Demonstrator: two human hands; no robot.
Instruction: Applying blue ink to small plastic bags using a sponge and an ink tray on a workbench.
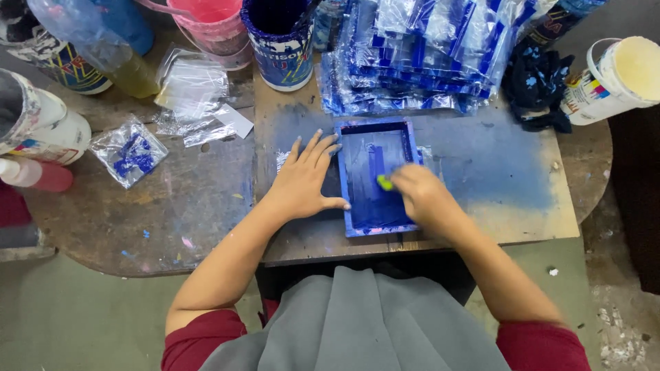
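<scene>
We press our flat, open left hand (pixel 306 180) on the blue frame (pixel 375 176) on the board (pixel 481 165) while our right hand (pixel 419 196) grips a small yellow-green scraper (pixel 385 183) mid-frame, with many printed bags (pixel 419 51) stacked behind.

Dark round worktop (pixel 172 220), scratched and paint-flecked, with a blue-stained wooden board (pixel 509 199) laid on it. Grey-green concrete floor (pixel 69 323) below, chipped and spotted white at right. Even, soft light; no walls or windows visible.
</scene>
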